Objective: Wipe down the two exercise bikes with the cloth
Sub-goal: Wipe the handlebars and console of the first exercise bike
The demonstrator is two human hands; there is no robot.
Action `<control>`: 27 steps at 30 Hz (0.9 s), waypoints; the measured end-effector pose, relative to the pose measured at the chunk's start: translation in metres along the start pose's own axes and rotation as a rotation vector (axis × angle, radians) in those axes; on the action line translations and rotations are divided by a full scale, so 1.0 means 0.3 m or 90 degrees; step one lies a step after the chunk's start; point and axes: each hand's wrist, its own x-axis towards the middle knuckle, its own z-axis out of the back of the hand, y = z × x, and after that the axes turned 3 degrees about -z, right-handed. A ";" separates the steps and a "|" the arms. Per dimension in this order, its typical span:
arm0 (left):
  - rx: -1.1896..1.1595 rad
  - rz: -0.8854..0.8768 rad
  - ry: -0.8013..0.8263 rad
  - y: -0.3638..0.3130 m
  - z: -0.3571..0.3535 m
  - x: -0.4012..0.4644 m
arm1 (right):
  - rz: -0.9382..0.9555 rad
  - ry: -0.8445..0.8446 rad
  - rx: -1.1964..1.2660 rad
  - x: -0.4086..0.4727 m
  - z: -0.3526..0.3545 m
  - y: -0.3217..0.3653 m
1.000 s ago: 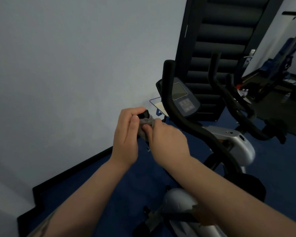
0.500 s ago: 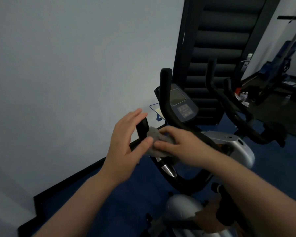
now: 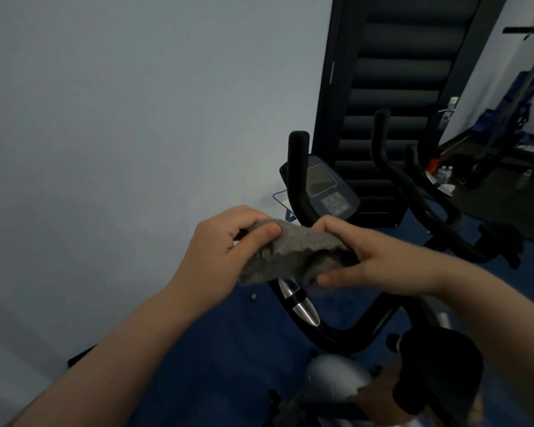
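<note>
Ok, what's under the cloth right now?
The cloth is held up between the left hand and the right hand. Below it the bike's chrome grip sensor on the black handlebar shows; the bar directly behind the cloth is covered.

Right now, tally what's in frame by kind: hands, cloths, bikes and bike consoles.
Hands: 2, left hand and right hand
Grey cloth: 1
Exercise bikes: 2, near bike and far bike
Consoles: 1, console
Total: 6
</note>
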 end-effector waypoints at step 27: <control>-0.003 0.015 -0.112 0.004 -0.057 0.115 | -0.116 -0.291 -0.145 0.007 0.076 -0.079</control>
